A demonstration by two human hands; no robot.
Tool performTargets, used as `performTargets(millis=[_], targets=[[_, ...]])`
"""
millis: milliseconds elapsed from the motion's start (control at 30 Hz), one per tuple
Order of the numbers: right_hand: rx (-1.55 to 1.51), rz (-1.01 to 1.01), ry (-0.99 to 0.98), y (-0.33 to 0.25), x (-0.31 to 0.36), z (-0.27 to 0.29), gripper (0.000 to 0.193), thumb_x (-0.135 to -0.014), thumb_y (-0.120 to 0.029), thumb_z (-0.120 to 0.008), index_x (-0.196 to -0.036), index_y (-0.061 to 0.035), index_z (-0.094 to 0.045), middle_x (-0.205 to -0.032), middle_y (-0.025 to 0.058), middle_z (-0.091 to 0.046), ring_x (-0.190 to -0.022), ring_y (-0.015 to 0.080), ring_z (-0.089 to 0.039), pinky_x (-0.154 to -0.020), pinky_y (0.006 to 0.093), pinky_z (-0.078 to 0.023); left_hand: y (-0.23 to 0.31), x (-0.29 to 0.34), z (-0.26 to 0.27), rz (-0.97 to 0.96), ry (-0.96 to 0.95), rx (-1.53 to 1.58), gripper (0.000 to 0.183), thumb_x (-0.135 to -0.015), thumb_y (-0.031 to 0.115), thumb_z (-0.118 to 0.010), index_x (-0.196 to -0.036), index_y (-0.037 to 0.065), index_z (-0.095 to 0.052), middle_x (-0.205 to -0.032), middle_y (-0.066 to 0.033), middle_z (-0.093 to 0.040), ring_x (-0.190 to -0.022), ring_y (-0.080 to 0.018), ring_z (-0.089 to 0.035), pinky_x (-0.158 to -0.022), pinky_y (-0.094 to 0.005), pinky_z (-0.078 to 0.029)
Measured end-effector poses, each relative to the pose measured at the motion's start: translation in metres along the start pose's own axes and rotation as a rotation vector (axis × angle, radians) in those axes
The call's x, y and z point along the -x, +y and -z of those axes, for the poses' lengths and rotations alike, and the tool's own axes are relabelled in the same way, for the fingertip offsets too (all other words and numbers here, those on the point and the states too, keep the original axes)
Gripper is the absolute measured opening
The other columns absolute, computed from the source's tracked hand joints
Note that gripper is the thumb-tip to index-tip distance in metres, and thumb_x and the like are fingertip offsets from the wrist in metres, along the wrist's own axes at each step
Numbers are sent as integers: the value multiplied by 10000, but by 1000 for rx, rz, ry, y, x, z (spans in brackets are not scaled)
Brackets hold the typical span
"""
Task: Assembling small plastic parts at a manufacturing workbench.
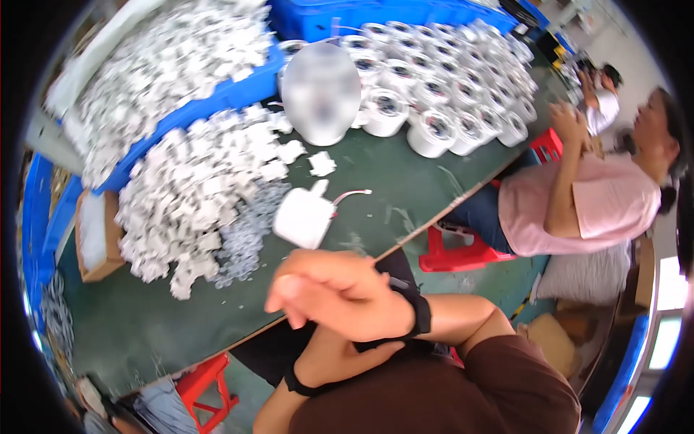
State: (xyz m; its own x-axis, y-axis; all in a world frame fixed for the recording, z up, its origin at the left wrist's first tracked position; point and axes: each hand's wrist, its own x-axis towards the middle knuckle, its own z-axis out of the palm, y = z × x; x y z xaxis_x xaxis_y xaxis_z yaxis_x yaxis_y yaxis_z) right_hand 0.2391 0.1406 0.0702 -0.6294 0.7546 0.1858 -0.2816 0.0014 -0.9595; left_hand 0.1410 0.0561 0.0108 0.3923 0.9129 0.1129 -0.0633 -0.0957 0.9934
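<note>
The right hand (340, 293), black band (418, 312) at its wrist, has its fingers loosely curled; I cannot tell whether anything is inside. Beneath it, the left hand (332, 362) crosses under the right wrist with its thumb pointing right — its fingers are hidden, so its grip cannot be told.

Just beyond the right hand, on the green table (188, 329), lies a white rounded housing (303, 219) with a short tab and a thin cable (352, 194) ending in a small pale connector. Its surface is too washed out to show whether it bears a label.

Farther out are a heap of small white parts (181, 192), grey pieces (249, 235), and rows of white cylindrical units (432, 137) with dark centres — any lettering there is too small to read.
</note>
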Motion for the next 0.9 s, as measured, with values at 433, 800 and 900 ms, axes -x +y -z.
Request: performTargets(millis=[433, 800, 900], targets=[[834, 444, -8, -3, 11, 62, 98, -945, -141, -718, -971, -47, -707, -894, 97, -697, -786, 311, -676, -696, 414, -547, 7, 45, 28, 67, 173, -83, 358, -913, 222, -701, -1152, -45, -702, -1117, -168, -687, -959, -238, -657, -881, -344, -507], [1262, 244, 222, -16, 11, 82, 370, -819, -116, -832, -1154, -54, -686, -1162, 139, -648, -1062, 354, -604, -906, 432, -502, 21, 76, 48, -72, 690, -126, 214, -963, 172, -644, -940, -23, -730, -915, -136, -696, -734, -197, -627, -682, -310, -487], [1340, 250, 127, -12, -11, 55, 668, -798, -296, -866, -1364, -70, -593, -1284, 143, -599, -1166, 360, -552, -994, 439, -459, 26, 67, 50, -42, 675, -121, 151, -969, 56, -604, -968, -26, -731, -928, -129, -681, -716, -161, -623, -660, -270, -487]])
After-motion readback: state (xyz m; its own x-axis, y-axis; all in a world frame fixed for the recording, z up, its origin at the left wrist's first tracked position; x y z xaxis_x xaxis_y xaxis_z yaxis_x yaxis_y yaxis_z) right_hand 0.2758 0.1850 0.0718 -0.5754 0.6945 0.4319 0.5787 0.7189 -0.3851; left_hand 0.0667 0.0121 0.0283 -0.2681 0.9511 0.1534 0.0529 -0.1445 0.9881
